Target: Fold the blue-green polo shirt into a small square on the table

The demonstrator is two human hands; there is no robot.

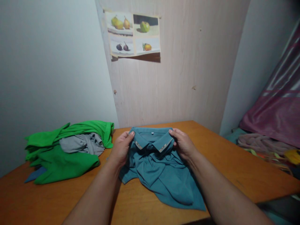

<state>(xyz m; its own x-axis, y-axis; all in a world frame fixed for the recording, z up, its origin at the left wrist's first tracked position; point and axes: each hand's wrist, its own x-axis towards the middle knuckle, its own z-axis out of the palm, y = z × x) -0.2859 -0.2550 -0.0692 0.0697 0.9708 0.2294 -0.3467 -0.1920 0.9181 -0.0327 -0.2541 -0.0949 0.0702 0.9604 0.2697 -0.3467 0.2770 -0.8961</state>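
Note:
A teal polo shirt (159,168) lies crumpled on the wooden table (234,168), collar toward the wall. My left hand (120,148) grips the shirt's left shoulder beside the collar, thumb on top. My right hand (184,143) pinches the right shoulder in the same way. Both hands are closed on the fabric. The collar (152,142) shows a pale striped trim and a white button.
A heap of green and grey clothes (70,150) lies at the table's left. A wood-grain panel with a fruit picture (133,34) stands behind the table. To the right, a bed carries pink and purple fabric (276,112) and other cloths.

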